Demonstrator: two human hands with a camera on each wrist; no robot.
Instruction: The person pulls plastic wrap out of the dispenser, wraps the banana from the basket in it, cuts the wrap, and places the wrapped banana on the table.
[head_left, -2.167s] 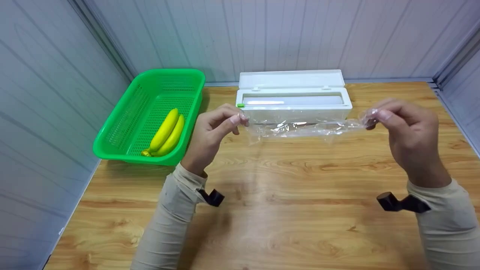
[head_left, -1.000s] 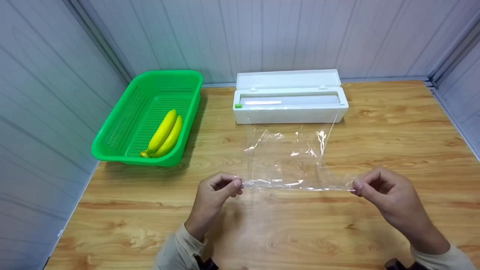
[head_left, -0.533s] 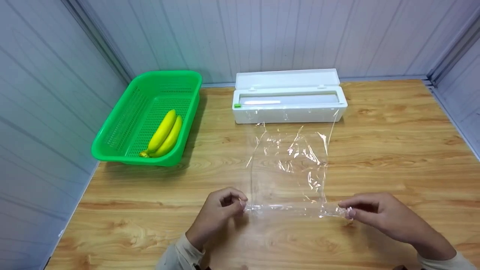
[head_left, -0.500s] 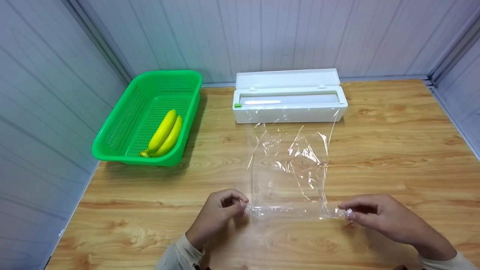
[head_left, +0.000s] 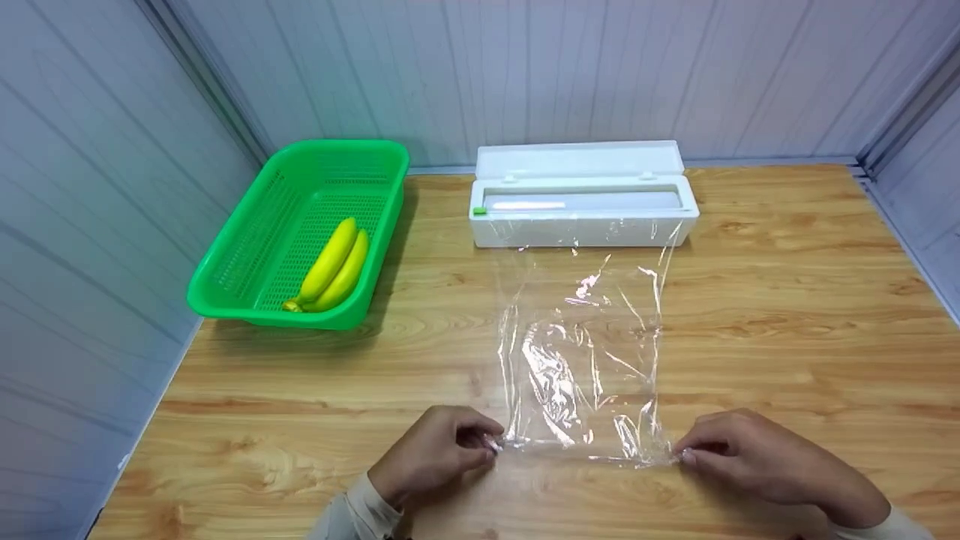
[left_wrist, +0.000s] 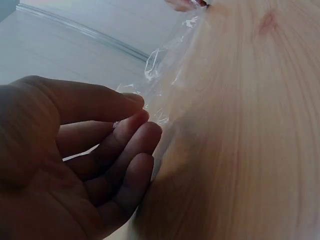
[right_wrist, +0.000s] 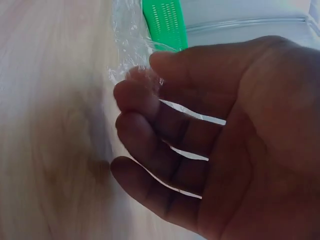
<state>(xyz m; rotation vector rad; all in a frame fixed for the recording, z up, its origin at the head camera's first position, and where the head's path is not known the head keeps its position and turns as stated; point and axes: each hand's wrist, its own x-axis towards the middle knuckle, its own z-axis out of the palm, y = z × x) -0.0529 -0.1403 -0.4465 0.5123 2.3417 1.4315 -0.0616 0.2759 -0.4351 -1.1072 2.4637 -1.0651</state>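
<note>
A clear sheet of plastic wrap stretches over the wood table from the white wrap dispenser, whose lid stands raised at the back. My left hand pinches the sheet's near left corner between thumb and fingertips. At the near right corner my right hand pinches the film the same way. Both hands are low, close to the tabletop. In the left wrist view the film runs from my left fingertips toward the other hand. The right wrist view shows crumpled film at my right thumb and index finger.
A green plastic basket stands at the back left of the wood table, with two bananas in it. A small green slider sits at the dispenser's left end. Panelled walls border the back and sides.
Both hands have pulled the film from beside the dispenser toward the table's near side and lowered it. The stretched sheet is longer. The basket and dispenser have stayed put.
</note>
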